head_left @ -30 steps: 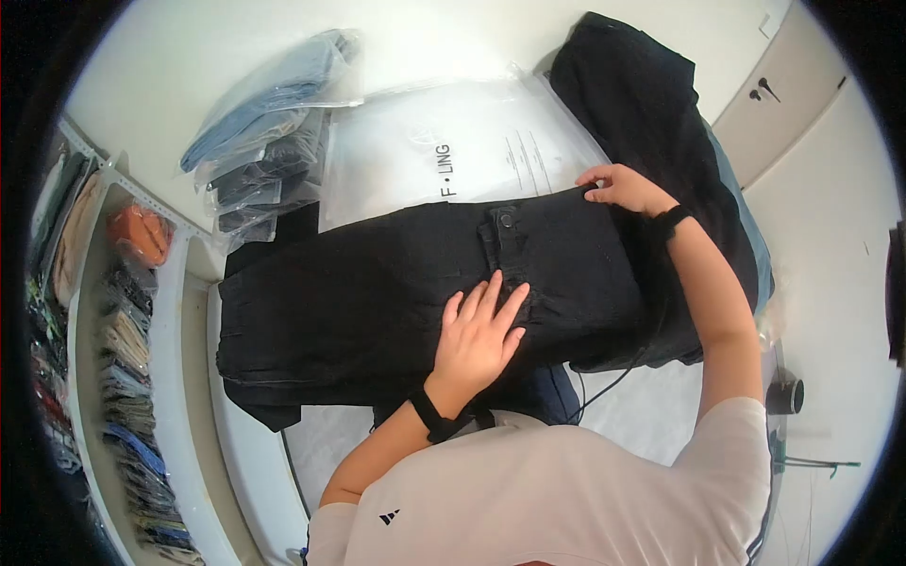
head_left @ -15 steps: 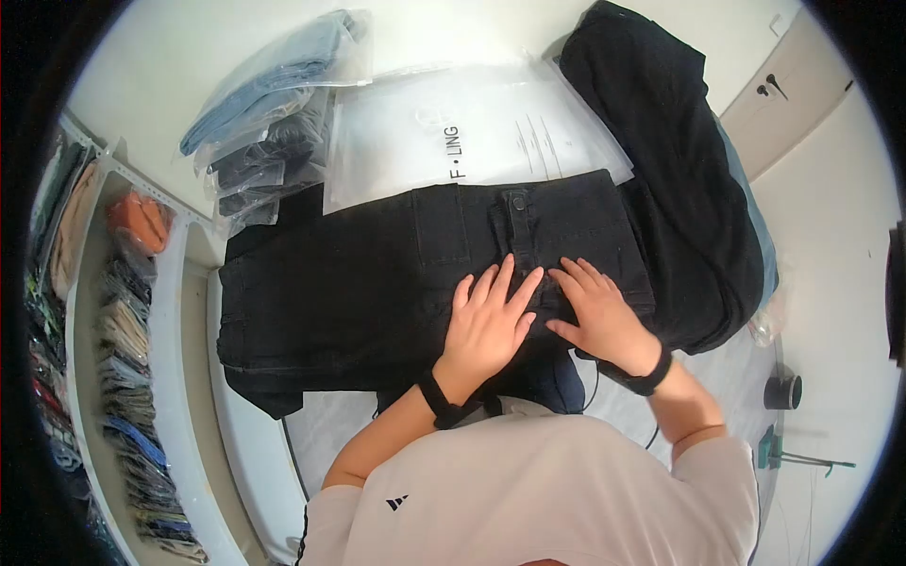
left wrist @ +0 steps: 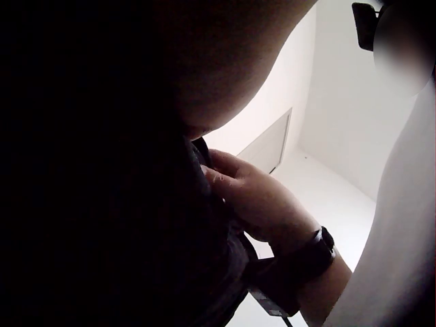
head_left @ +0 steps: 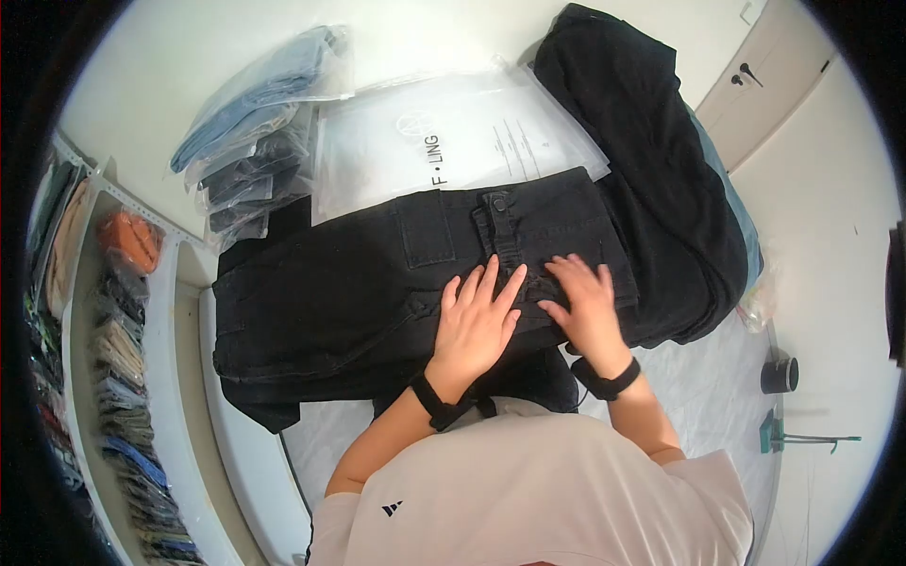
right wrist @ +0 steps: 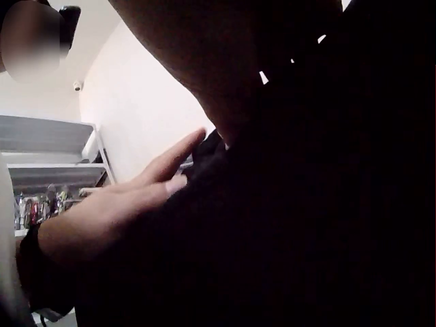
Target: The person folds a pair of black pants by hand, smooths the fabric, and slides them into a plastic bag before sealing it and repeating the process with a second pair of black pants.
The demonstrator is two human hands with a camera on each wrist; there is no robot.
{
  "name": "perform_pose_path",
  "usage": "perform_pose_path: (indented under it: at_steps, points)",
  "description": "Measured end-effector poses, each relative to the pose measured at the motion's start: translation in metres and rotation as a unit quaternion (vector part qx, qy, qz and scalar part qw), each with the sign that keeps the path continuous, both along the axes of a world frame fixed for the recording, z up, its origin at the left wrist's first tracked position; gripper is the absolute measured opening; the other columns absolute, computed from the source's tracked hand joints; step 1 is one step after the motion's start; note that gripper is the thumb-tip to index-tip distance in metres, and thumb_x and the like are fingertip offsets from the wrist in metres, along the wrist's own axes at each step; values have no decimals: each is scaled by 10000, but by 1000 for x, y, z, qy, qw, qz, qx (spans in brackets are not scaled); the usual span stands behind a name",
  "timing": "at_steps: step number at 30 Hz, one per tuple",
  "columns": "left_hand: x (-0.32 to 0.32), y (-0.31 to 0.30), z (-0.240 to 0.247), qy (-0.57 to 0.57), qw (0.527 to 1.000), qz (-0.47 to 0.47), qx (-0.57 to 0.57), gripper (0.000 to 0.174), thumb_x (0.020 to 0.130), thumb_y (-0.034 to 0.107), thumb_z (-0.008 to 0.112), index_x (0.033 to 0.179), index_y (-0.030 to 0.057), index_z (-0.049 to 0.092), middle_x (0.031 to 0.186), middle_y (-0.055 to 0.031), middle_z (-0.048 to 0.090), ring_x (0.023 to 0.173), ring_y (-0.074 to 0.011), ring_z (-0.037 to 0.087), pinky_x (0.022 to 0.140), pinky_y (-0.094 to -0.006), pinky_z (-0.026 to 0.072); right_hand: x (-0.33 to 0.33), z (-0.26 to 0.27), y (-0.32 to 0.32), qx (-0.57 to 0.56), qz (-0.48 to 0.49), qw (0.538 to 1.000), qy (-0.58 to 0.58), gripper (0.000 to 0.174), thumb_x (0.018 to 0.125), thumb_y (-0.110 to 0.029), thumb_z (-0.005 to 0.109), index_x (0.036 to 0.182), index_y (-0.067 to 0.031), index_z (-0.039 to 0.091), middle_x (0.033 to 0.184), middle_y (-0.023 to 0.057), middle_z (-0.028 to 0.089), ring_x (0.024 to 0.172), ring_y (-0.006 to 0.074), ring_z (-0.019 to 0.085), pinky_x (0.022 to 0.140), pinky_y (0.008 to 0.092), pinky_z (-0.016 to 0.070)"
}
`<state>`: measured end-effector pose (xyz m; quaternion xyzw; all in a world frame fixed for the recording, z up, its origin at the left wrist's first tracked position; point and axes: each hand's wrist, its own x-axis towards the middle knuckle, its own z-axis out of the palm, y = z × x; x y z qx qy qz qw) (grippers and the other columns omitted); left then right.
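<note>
Folded black trousers (head_left: 321, 292) lie across the work surface in front of me, with a patch pocket (head_left: 427, 234) and a buttoned strap (head_left: 500, 219) on top. My left hand (head_left: 475, 325) rests on them with its fingers spread, the fingertips at the lower end of the strap. Just to its right, my right hand (head_left: 590, 311) touches the cloth close to the trousers' right end, thumb apart from the fingers. The left wrist view shows the right hand (left wrist: 255, 197) at the dark cloth; in the right wrist view the left hand (right wrist: 116, 211) lies along it.
Behind the trousers lies a printed clear plastic bag (head_left: 462, 132). Bagged folded jeans (head_left: 264, 99) are stacked at the back left. A large heap of black clothing (head_left: 661, 189) adjoins on the right. Shelves (head_left: 156, 377) of packed garments stand at the left.
My right hand has left the far right corner of the trousers and come down beside my left hand. The trousers' right end is flatter, with the pocket now showing. My left hand has stayed put.
</note>
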<state>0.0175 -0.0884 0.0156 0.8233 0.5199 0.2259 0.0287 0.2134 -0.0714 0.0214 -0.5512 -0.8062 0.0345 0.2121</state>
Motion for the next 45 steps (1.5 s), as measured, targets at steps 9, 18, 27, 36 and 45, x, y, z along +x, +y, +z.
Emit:
perform_pose_path:
  at_steps: [9, 18, 27, 36, 45]
  points:
    - [-2, 0, -3, -18, 1000, -4, 2, 678, 871, 254, 579, 1446, 52, 280, 1414, -168, 417, 1267, -287, 431, 1057, -468, 268, 20, 25, 13, -32, 57, 997, -45, 695, 647, -31, 665, 1314, -131, 497, 1366, 121, 480, 1321, 294, 393, 1096, 517, 262]
    - [-4, -2, -4, -54, 998, 1, 8, 611, 866, 187, 580, 1407, 25, 346, 1401, -185, 418, 1256, -319, 434, 1042, -470, 305, 9, -1, 27, -49, 52, 997, 5, 573, 720, 10, 604, 1275, -109, 525, 1352, 107, 505, 1307, 284, 418, 1078, 503, 312]
    - [-65, -40, -10, -66, 984, 150, 69, 271, 809, 66, 553, 1057, 45, 661, 1189, -117, 605, 1146, -344, 530, 964, -462, 404, -37, 58, 10, -1, 83, 986, 147, 555, 721, 49, 603, 1257, -85, 541, 1274, 111, 571, 1220, 290, 511, 1055, 457, 356]
    - [-76, -35, -10, -139, 976, 161, -40, 165, 828, 46, 525, 900, -45, 643, 1010, -238, 627, 852, -391, 620, 711, -402, 518, -114, -6, -12, 7, 142, 989, -36, 699, 754, -182, 713, 1389, -162, 421, 1381, 96, 473, 1283, 304, 426, 1062, 476, 308]
    - [-79, -34, -9, -210, 963, 165, 21, 145, 829, 12, 550, 921, -76, 618, 1053, -273, 594, 930, -422, 589, 809, -428, 499, -117, -6, -10, 6, 156, 987, -27, 692, 752, -143, 706, 1385, -160, 429, 1391, 85, 462, 1292, 293, 417, 1063, 483, 307]
